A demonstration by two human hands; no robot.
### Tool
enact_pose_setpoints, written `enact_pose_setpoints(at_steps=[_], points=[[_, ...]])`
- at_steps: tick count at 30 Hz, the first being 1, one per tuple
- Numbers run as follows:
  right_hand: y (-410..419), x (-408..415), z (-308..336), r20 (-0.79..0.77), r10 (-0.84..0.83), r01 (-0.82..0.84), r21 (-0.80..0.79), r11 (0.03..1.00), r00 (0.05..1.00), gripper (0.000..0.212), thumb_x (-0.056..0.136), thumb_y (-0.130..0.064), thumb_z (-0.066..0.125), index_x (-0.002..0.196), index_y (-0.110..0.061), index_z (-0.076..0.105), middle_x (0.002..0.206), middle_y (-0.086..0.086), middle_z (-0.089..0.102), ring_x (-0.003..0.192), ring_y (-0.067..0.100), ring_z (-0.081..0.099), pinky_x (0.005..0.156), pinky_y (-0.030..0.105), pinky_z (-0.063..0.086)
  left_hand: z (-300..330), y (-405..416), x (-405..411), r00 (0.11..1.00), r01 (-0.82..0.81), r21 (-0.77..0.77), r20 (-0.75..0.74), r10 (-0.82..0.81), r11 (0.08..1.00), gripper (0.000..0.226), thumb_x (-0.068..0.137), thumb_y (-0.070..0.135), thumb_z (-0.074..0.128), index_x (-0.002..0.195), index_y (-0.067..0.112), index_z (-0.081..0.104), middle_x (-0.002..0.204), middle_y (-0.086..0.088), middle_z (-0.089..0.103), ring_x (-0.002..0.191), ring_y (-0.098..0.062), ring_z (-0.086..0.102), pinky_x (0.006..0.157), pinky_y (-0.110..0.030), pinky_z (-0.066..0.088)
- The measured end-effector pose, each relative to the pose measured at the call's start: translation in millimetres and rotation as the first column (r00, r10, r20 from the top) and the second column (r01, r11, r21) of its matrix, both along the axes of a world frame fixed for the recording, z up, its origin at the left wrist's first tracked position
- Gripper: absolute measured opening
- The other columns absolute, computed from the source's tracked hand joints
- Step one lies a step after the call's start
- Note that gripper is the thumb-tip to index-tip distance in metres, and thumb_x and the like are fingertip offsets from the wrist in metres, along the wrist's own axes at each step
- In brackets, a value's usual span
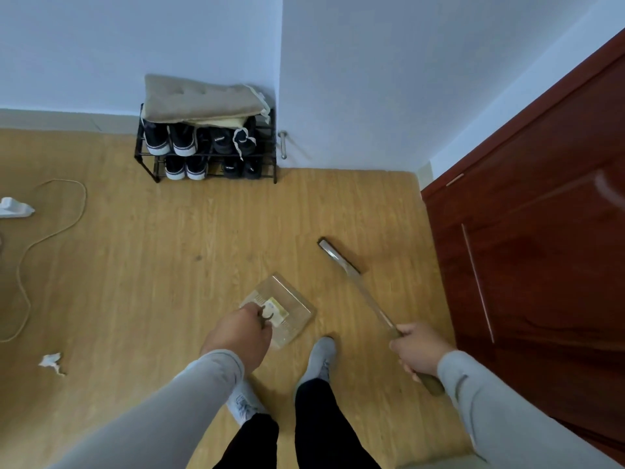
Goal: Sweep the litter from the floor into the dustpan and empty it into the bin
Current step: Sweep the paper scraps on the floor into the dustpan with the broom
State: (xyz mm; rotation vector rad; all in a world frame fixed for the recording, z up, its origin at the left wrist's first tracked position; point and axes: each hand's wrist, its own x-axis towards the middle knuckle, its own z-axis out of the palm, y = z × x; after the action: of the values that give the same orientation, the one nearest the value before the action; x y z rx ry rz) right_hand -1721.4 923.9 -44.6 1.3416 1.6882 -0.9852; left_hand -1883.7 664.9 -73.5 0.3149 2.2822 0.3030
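R hand [417, 348] is closed in a full grip round the broom handle [373, 304], near its upper end; a short stub of handle sticks out behind the fist. Handle runs up-left from the fist to the broom head [336, 254], a narrow dark bar seen end-on/slanted, on or just above the floor [169, 265] – contact cannot be told. L hand [241, 335] is closed on a dark hook-shaped handle at the near edge of the dustpan [282, 309]; fingers curled, grip narrow. Dustpan is clear plastic, w/ a yellowish label inside, held low over the floor, just fwd of the R shoe [319, 358]; whether it rests on the boards cannot be told. L shoe [243, 402] partly hidden under L sleeve. Both sleeves grey, trousers black. Litter: one crumpled white paper scrap [51, 363] lies on the floor far L, well apart from dustpan and broom head. A tan cord [50, 231] loops across the floor at L, beside a white object [13, 208] cut off by the frame edge. Black shoe rack [206, 147] stands in the corner against the wall, dark shoes on two tiers, beige cushion [199, 98] on top. Red-brown door [541, 231] fills the R side. Bin not seen.
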Motion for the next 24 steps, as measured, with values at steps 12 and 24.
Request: enact_pose_setpoints(at_steps=[12,24], points=[[13,-31,47,-0.001,0.067,-0.065,-0.281,0.958,0.998,0.024,0.101,-0.011,0.058,0.122,-0.023,0.061,0.065,0.006,0.063,0.039,0.009,0.046,0.034,0.021,0.038,2,4,4,0.995,-0.092,0.008,0.030,0.092,0.996,0.026,0.098,0.039,0.048,0.117,0.023,0.056,0.093,0.003,0.068,0.083,-0.019,0.067,0.076,-0.035,0.058],[-60,-152,7,-0.119,0.486,-0.484,0.048,0.874,0.866,0.051,0.091,-0.020,0.049,0.141,-0.016,0.058,0.064,0.002,0.061,0.052,0.022,0.058,0.052,0.031,0.049,9,-94,-17,0.905,-0.425,0.001,0.035,0.424,0.905,0.033,0.095,0.039,0.051,0.125,0.024,0.056,0.090,0.001,0.072,0.082,-0.022,0.070,0.078,-0.032,0.056]])
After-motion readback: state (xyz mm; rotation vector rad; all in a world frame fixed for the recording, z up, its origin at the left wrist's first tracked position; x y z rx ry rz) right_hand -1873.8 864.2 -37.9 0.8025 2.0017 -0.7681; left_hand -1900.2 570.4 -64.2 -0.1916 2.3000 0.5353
